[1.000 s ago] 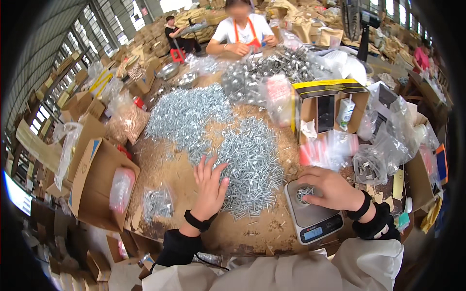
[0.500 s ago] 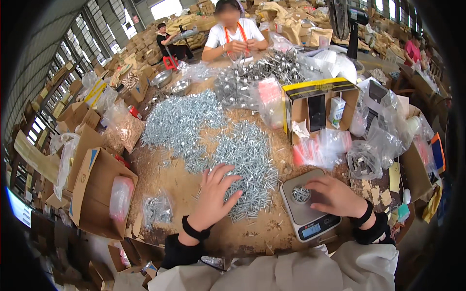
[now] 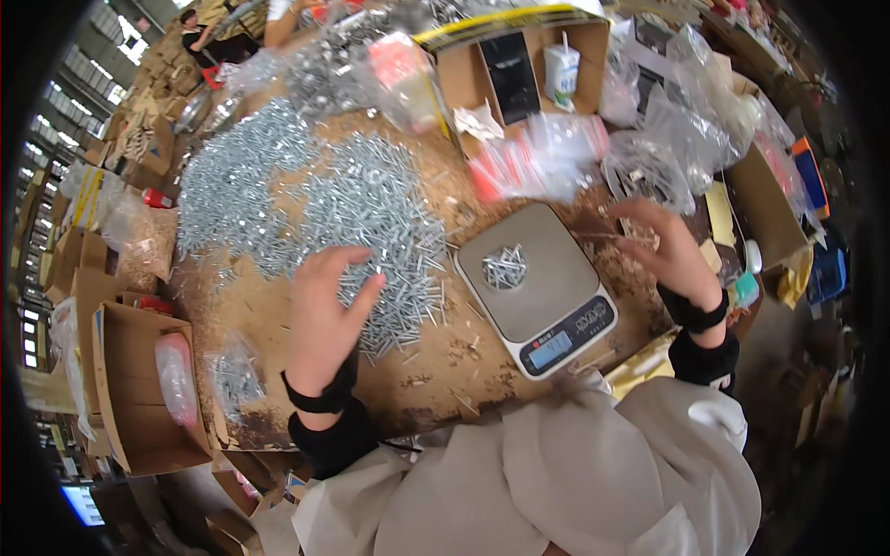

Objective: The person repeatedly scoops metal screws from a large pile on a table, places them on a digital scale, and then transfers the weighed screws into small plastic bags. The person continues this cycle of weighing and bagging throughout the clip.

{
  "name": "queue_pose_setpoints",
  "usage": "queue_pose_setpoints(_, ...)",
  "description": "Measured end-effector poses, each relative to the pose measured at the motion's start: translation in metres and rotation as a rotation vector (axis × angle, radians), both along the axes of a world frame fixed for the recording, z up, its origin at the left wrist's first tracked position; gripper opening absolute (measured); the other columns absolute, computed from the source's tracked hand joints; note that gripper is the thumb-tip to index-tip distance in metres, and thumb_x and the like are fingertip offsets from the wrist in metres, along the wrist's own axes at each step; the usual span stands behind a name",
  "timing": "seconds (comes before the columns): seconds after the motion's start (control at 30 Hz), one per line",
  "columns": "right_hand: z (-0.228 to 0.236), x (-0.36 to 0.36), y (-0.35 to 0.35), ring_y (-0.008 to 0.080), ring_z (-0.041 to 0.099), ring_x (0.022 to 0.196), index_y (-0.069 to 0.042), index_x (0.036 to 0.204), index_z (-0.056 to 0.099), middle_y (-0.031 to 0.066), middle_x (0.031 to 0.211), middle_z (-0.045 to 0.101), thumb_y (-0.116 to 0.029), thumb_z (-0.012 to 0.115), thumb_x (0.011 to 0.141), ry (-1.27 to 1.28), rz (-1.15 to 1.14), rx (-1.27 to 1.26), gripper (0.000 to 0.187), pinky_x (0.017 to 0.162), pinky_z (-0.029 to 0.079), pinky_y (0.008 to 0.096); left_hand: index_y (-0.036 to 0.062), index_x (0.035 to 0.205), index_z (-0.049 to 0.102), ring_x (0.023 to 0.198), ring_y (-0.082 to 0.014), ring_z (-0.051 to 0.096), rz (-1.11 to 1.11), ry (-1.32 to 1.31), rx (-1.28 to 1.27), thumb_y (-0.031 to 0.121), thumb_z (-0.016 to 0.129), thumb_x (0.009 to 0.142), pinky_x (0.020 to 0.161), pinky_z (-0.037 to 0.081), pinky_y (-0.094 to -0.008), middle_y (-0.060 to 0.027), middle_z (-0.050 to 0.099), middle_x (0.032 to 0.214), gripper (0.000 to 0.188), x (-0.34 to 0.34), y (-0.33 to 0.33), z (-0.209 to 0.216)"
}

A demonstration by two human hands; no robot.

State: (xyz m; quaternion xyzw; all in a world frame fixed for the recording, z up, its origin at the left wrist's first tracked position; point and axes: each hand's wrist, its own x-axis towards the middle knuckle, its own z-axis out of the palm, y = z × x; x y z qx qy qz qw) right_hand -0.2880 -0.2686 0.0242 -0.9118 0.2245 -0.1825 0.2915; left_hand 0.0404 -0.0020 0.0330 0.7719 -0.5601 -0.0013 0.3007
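On the wooden table, a loose heap of silvery screws point(image 3: 371, 204) spreads in front of me. My left hand point(image 3: 324, 306) is over the heap's near left edge, thumb and fingers apart, and I see nothing held in it. A digital scale point(image 3: 547, 324) with a grey plate and lit display stands right of the heap. On its plate is a small round cluster of screws point(image 3: 505, 269), seemingly in a shallow clear dish. My right hand point(image 3: 667, 250) is off the plate, just right of the scale, with thumb and fingers apart; its fingertips are blurred.
An open carton point(image 3: 144, 408) stands at the left, near a clear bag of screws point(image 3: 236, 378). Beyond the scale lie red-and-clear plastic bags point(image 3: 538, 159) and a carton holding a drink cup point(image 3: 562, 74). Clear bags of metal parts point(image 3: 649, 171) crowd the right. A person sits far left.
My right hand has left the screws on the scale and moved right, off the plate. My left hand has shifted to the heap's left side. The whole view has turned and shifted.
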Motion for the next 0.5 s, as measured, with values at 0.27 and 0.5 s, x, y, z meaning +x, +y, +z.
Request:
queue_pose_setpoints(0.27,-0.025,-0.001,-0.026,0.0248,0.062,0.106,0.000,0.119,0.065,0.0124,0.112,0.069,-0.005,0.069,0.086,-0.009,-0.132,-0.038,0.034,0.097,0.046,0.0355,0.0007,0.111,0.068,0.095,-0.0265,0.063,0.082,-0.003,0.059,0.015,0.075,0.086,0.088,0.048,-0.0371,-0.0125,0.069,0.102,0.030,0.010,-0.002,-0.014)
queue_pose_setpoints(0.5,-0.020,0.009,-0.016,0.0296,0.066,0.106,0.000,0.118,0.066,0.0152,0.113,0.068,-0.009,0.073,0.085,-0.032,-0.021,0.074,0.035,0.093,0.051,0.0381,0.0040,0.106,0.069,0.088,-0.0277,0.063,0.031,-0.025,0.037,0.015,0.075,0.084,0.082,0.047,-0.0382,-0.0102,0.066,0.089,0.025,0.000,-0.011,-0.014)
